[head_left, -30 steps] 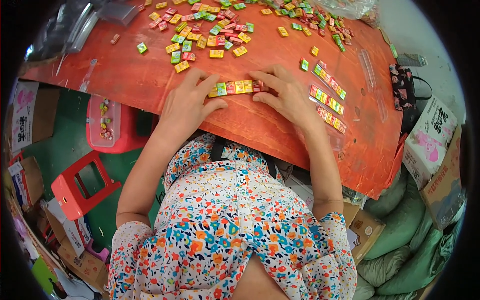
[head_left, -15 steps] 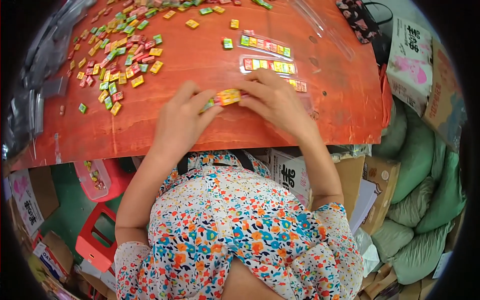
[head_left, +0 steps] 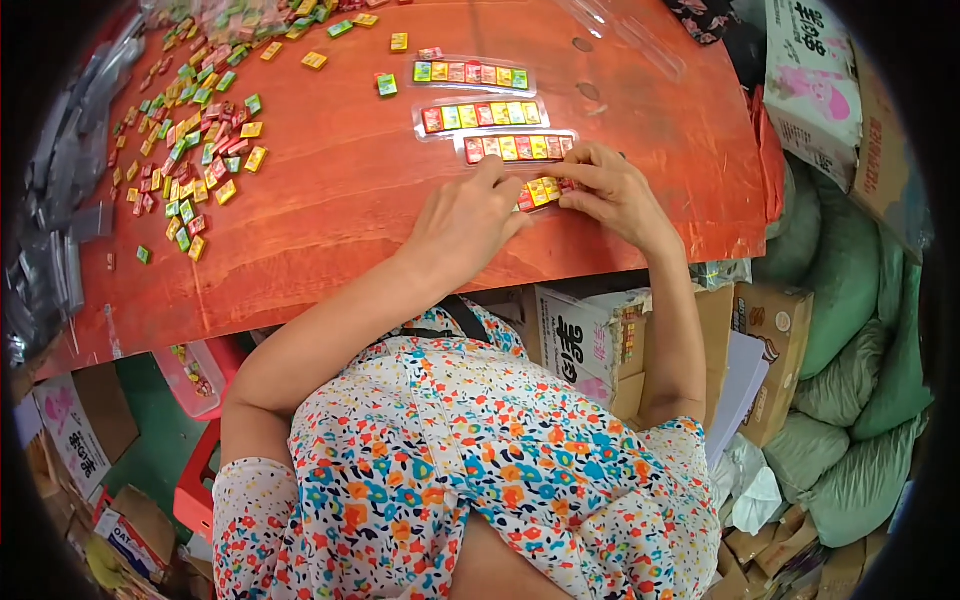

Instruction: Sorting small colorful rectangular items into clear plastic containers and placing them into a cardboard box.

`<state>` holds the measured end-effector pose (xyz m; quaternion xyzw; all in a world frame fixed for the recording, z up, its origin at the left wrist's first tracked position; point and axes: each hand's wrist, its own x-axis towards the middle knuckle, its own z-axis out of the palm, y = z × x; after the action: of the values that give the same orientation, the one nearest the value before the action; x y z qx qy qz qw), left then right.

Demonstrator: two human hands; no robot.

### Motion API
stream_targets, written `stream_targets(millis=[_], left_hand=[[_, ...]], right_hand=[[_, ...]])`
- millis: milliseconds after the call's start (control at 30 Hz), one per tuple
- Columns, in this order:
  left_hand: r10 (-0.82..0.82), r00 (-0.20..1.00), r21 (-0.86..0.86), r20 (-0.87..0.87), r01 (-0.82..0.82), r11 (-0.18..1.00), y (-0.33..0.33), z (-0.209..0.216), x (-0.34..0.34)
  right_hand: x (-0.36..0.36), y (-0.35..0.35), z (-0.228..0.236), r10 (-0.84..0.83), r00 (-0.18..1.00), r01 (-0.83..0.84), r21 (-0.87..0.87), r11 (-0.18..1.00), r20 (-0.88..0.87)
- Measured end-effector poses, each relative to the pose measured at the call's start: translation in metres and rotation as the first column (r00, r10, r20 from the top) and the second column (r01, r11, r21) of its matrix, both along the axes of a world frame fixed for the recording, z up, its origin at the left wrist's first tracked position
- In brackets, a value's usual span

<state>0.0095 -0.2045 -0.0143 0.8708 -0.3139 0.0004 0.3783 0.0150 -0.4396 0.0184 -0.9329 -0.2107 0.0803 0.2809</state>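
My left hand point(head_left: 468, 225) and my right hand point(head_left: 613, 193) meet on a short row of small coloured candy squares point(head_left: 541, 191) near the front edge of the orange table point(head_left: 330, 200). Both hands pinch the row from either end, and the fingers hide part of it. Just beyond my fingers lie three finished rows in clear plastic sleeves point(head_left: 498, 119), side by side. A loose heap of the same coloured squares point(head_left: 190, 130) spreads over the table's far left.
Empty clear sleeves point(head_left: 60, 230) lie along the table's left edge. Cardboard boxes point(head_left: 620, 345) stand under the table by my right arm, green sacks point(head_left: 850, 330) at the right, a red stool point(head_left: 195, 470) and a pink tub point(head_left: 190, 370) lower left.
The view has swung, so the table sits more to the left. My hands have carried the candy row to the right, up against the sleeved rows.
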Motion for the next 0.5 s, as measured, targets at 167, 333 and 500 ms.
stream_targets(millis=[167, 333, 500], left_hand=[[-0.014, 0.998, -0.053, 0.063, 0.017, 0.998, 0.012, -0.002, -0.007], [-0.055, 0.964, 0.064, 0.261, 0.039, 0.997, 0.032, -0.005, -0.017], [-0.175, 0.920, 0.170, 0.351, 0.121, 0.978, 0.034, -0.018, -0.021]], right_hand=[[0.000, -0.007, -0.004, -0.038, 0.999, 0.041, 0.093, 0.995, -0.030], [-0.014, -0.012, -0.008, -0.044, 0.968, 0.049, -0.015, 0.999, 0.249], [-0.029, -0.003, -0.023, 0.071, 0.922, -0.009, -0.162, 0.987, 0.381]])
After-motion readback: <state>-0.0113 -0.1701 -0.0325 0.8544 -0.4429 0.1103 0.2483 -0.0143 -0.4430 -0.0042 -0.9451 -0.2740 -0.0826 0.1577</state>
